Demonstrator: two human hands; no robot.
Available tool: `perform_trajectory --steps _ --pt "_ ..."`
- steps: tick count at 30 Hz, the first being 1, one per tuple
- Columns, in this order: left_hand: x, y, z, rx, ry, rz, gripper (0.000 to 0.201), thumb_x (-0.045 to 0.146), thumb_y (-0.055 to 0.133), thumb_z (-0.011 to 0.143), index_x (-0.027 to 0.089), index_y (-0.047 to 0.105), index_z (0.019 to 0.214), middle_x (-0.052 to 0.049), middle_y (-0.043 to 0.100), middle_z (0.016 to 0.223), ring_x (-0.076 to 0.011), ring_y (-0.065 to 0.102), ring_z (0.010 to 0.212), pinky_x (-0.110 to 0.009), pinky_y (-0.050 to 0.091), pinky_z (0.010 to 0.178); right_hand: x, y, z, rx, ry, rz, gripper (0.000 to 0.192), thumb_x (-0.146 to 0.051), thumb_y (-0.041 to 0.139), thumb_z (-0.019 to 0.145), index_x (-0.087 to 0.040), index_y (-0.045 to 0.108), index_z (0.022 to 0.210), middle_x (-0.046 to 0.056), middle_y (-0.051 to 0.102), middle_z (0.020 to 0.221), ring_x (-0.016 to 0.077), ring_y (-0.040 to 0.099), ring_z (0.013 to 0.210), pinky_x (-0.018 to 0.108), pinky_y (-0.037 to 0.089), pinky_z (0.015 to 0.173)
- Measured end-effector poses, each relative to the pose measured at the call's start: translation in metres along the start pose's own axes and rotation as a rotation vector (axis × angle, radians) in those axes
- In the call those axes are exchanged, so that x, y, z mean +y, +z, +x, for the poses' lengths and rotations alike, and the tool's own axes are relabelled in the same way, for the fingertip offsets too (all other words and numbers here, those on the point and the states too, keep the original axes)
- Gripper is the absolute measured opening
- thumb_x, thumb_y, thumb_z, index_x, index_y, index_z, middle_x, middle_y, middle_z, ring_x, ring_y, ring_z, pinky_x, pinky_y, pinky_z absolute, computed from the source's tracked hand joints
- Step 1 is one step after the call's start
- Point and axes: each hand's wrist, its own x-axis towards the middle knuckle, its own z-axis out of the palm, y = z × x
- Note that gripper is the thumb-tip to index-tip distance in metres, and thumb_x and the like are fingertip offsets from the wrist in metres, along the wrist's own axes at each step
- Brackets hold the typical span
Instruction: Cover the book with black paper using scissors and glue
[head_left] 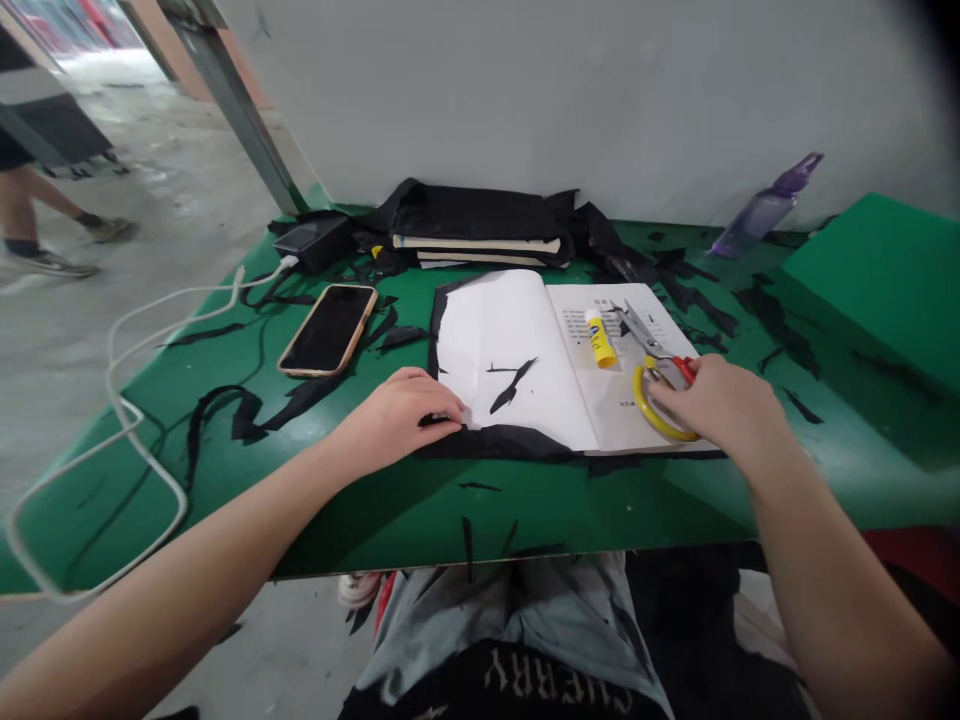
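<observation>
Head | L hand (405, 410) flat on book (517, 370) | R hand (720, 400) gripping scissors (660, 375) | glue stick (600, 338) beside, phone (328, 329) left

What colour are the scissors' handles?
Yellow and red handles on the metal scissors under the right hand; head view.

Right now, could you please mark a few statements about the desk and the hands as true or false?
1. The right hand rests on the scissors. True.
2. The glue stick lies on the open book. True.
3. The phone lies on the book. False: it lies on the green table, left of the book.
4. The left hand holds the bottle. False: it presses the book's lower left edge; the bottle lies by the wall.
</observation>
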Motion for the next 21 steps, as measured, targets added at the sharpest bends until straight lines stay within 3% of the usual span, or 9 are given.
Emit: perform_trajectory --steps 3,6,10,12,15,18,21 --pt "-0.001 0.001 0.000 0.004 -0.016 -0.031 0.010 0.029 0.057 0.089 0.024 0.066 0.087 0.003 0.073 0.101 -0.0148 0.066 0.094 -0.036 0.038 0.096 0.008 -0.005 -0.005 0.039 0.054 0.200 0.067 -0.062 0.055 0.070 -0.010 0.053 0.113 0.023 0.064 0.100 0.0332 0.061 0.085 0.042 0.045 0.066" --pt "-0.001 0.001 0.000 0.005 -0.013 -0.042 0.011 0.028 0.056 0.089 0.024 0.066 0.090 0.002 0.073 0.100 -0.0152 0.065 0.094 -0.035 0.040 0.094 0.015 -0.006 -0.017 0.092 0.058 0.578 0.055 -0.045 0.059 0.071 -0.015 0.051 0.117 0.020 0.062 0.115 0.0303 0.062 0.097 0.042 0.048 0.079" --pt "0.000 0.000 0.000 0.000 -0.019 -0.038 0.013 0.026 0.055 0.090 0.025 0.067 0.092 0.001 0.072 0.097 -0.0155 0.065 0.093 -0.035 0.042 0.092 0.016 -0.007 -0.036 0.038 0.043 0.955 0.054 -0.037 0.070 0.064 -0.019 0.054 0.111 0.017 0.063 0.114 0.0285 0.062 0.098 0.041 0.051 0.081" --pt "0.000 0.000 0.001 0.000 -0.017 -0.037 0.013 0.026 0.054 0.090 0.025 0.068 0.093 0.001 0.072 0.097 -0.0157 0.064 0.093 -0.035 0.043 0.092 0.014 -0.007 -0.043 0.095 -0.001 0.888 0.054 -0.038 0.071 0.062 -0.019 0.056 0.110 0.014 0.066 0.105 0.0280 0.063 0.093 0.041 0.051 0.081" --pt "-0.001 0.000 0.002 0.002 -0.011 -0.036 0.015 0.027 0.054 0.090 0.025 0.068 0.093 0.000 0.072 0.097 -0.0161 0.064 0.094 -0.036 0.044 0.091 0.011 -0.008 -0.050 0.195 -0.124 0.550 0.052 -0.041 0.066 0.068 -0.022 0.056 0.115 0.011 0.066 0.104 0.0262 0.063 0.086 0.041 0.051 0.077" --pt "-0.001 0.000 0.002 -0.005 0.000 -0.040 0.015 0.027 0.053 0.091 0.024 0.068 0.093 -0.001 0.072 0.097 -0.0164 0.064 0.094 -0.036 0.044 0.092 0.007 -0.008 -0.054 0.157 -0.265 0.287 0.054 -0.044 0.062 0.070 -0.023 0.050 0.119 0.011 0.064 0.111 0.0264 0.062 0.084 0.040 0.050 0.068" --pt "0.000 0.000 0.002 -0.006 0.010 -0.043 0.014 0.026 0.054 0.091 0.024 0.068 0.093 -0.001 0.072 0.096 -0.0163 0.064 0.093 -0.036 0.044 0.092 -0.001 -0.005 -0.058 0.132 -0.280 0.196 0.061 -0.050 0.063 0.068 -0.023 0.046 0.119 0.012 0.063 0.109 0.0304 0.061 0.086 0.042 0.049 0.065"
